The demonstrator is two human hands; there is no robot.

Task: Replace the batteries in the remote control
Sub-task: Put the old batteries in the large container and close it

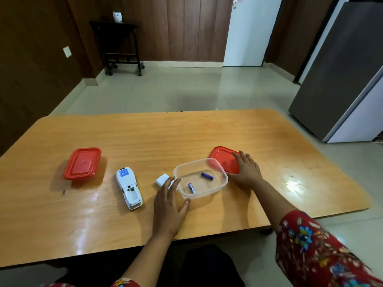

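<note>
A white remote control (129, 187) lies face down on the wooden table (145, 137), its battery bay open and empty. The white battery cover (162, 180) rests just to its right. A clear plastic container (222, 179) holds two blue batteries (207, 176) (192, 187). My left hand (169, 210) has its fingers spread against the container's near-left wall. My right hand (245, 169) lies flat on the red lid (222, 156) behind the container. Neither hand grips anything.
A second container with a red lid on it (82, 163) stands at the left of the table. A small dark speck (64, 192) lies near it. A grey fridge (342, 69) stands to the right, beyond the table's edge.
</note>
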